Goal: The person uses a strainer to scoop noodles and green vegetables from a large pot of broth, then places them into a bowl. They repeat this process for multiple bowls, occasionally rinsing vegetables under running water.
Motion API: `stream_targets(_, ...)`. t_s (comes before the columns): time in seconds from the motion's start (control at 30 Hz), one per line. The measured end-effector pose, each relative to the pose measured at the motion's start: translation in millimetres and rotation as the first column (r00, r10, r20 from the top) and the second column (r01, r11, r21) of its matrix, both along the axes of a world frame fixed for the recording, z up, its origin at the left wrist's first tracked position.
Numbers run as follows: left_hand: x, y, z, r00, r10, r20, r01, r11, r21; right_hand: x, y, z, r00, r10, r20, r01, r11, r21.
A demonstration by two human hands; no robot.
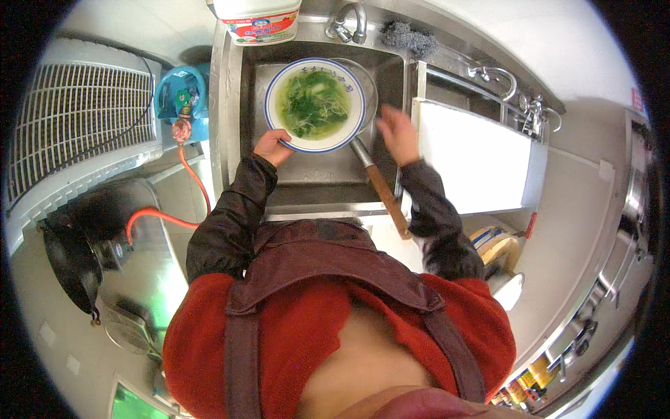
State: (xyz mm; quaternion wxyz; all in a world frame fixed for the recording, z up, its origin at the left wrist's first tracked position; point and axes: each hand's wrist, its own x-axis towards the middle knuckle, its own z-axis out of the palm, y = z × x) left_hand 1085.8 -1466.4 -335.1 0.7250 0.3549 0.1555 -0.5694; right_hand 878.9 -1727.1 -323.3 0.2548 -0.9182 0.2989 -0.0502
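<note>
A white bowl with a blue rim (360, 99) holds green leafy vegetables and thin pale strands in liquid. My left hand (275, 147) grips the lower left of its rim over the steel sink (309, 170). To the right of the bowl is my right hand (399, 135), slightly blurred, apart from the bowl and holding nothing that shows. A round metal utensil, partly hidden beneath the bowl, has a wooden handle (386, 198) that slants across the sink's front edge.
Behind the sink stand a white plastic jug (259, 23), a faucet (352, 22) and a steel wool scourer (411, 39). A white board (471, 152) lies at the right. A blue gas cylinder (198, 84) with an orange hose (191, 170) and a black wok (73, 264) are at the left.
</note>
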Motion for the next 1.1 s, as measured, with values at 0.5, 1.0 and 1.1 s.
stream_targets(0.5, 10, -16, -32, 0.973, 0.07, -0.221, -0.102, 0.986, -0.135, 206, -80, 8, 0.814, 0.505, 0.287, -0.325, 0.805, -0.496)
stream_targets(1.0, 3, -12, -32, 0.989, -0.066, -0.131, -0.012, 0.855, -0.518, 217, -84, 14, 0.646, 0.759, 0.086, -0.613, 0.582, -0.534)
stream_targets(1.1, -4, -11, -41, 0.958, -0.009, -0.285, -0.106, 0.917, -0.384, 216, -81, 17, 0.671, 0.74, 0.049, -0.607, 0.586, -0.537)
